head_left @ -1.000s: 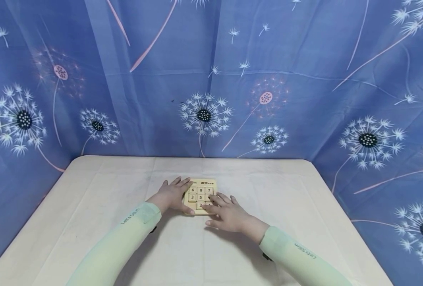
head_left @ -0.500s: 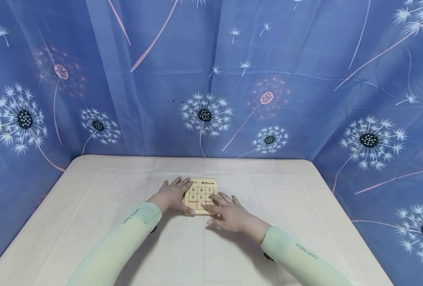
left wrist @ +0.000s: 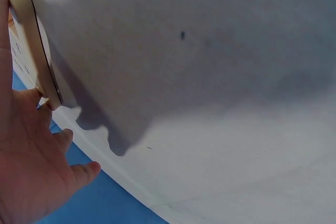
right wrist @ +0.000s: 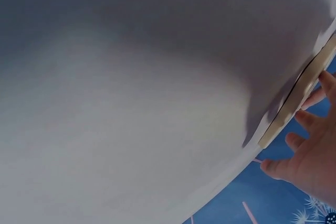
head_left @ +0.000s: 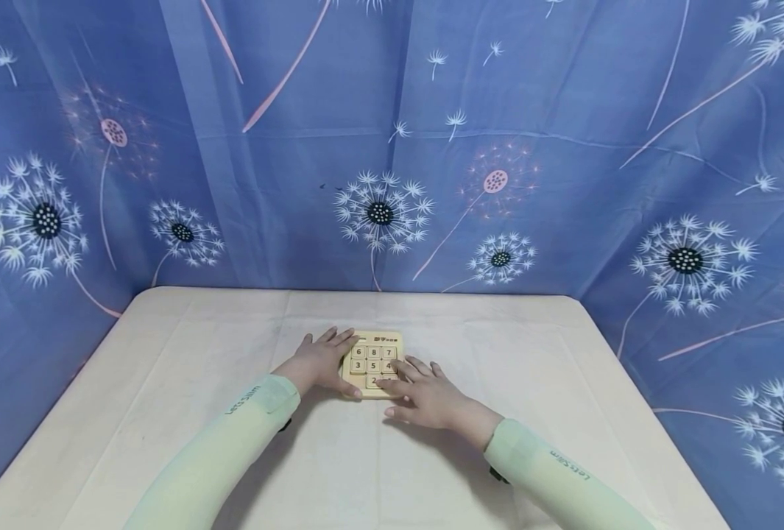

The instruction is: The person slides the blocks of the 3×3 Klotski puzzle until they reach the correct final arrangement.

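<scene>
A pale yellow sliding number puzzle [head_left: 357,383] lies flat on the table in the head view. Its top row reads 6, 8, 7, the middle row 3, 5, 4, and the lower left slot has no tile. My left hand [head_left: 317,364] holds the puzzle's left side, thumb at the near corner and index finger at the far one. On the other side, my right hand [head_left: 431,400] rests its fingertips on the right-hand tiles, partly covering the lower right tile. In the left wrist view, the left hand [left wrist: 31,156] spans the puzzle's edge [left wrist: 39,51]. The right wrist view shows outstretched fingers beside the edge [right wrist: 296,98].
A white cloth covers the table [head_left: 378,471], which has rounded far corners. Blue curtains [head_left: 285,184] with dandelion prints hang behind it and along both sides. Light green sleeves cover both forearms.
Right fingers have shifted very slightly rightward on the tiles, and more of the 4 shows than a second ago. The left hand and the tile order look the same.
</scene>
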A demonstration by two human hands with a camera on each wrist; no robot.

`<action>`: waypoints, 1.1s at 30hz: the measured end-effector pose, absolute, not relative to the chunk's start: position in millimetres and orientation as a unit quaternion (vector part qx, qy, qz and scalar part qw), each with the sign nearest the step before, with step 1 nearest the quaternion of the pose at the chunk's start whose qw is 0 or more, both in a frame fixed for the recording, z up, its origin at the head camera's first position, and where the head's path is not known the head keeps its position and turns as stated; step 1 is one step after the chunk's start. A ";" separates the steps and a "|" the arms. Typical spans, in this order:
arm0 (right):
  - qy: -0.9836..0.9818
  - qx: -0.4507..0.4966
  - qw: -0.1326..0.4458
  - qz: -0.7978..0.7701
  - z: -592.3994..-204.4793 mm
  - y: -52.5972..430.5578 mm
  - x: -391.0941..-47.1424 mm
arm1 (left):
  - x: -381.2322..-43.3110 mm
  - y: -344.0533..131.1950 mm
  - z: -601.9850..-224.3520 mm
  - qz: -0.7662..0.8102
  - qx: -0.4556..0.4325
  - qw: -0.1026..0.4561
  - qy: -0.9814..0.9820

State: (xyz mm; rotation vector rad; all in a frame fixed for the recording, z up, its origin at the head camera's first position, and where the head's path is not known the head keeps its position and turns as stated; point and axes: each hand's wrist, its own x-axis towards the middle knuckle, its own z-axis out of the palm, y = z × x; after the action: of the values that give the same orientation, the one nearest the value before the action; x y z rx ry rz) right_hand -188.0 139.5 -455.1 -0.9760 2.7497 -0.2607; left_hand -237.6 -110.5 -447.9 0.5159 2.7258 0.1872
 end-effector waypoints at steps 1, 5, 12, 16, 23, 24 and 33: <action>0.933 -0.332 0.106 -0.087 -455.0 139.6 -187.9 | -237.5 -110.7 -448.3 0.067 0.181 0.180 0.964; 0.933 -0.335 0.105 -0.085 -454.6 139.9 -188.0 | -237.5 -110.7 -448.1 0.072 0.180 0.179 0.964; 0.930 -0.345 0.083 -0.098 -455.4 137.9 -190.4 | -237.8 -111.3 -447.7 0.072 0.181 0.182 0.964; 0.932 -0.340 0.075 -0.099 -455.3 131.7 -191.9 | -237.9 -110.8 -447.8 0.068 0.183 0.181 0.964; 0.936 -0.326 0.083 -0.103 -452.4 118.8 -195.3 | -238.6 -109.9 -448.8 0.064 0.185 0.179 0.964; 0.937 -0.322 0.085 -0.104 -452.4 117.3 -196.3 | -238.7 -110.1 -448.8 0.063 0.184 0.181 0.964; 0.943 -0.299 0.106 -0.105 -454.7 105.5 -206.5 | -239.6 -111.2 -449.8 0.058 0.190 0.181 0.963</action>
State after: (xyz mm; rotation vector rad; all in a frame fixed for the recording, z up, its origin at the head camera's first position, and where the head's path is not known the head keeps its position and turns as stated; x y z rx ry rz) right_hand -206.5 105.5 -454.7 -0.8807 2.7764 -0.3096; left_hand -239.6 -111.2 -449.8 0.5373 2.7202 0.1638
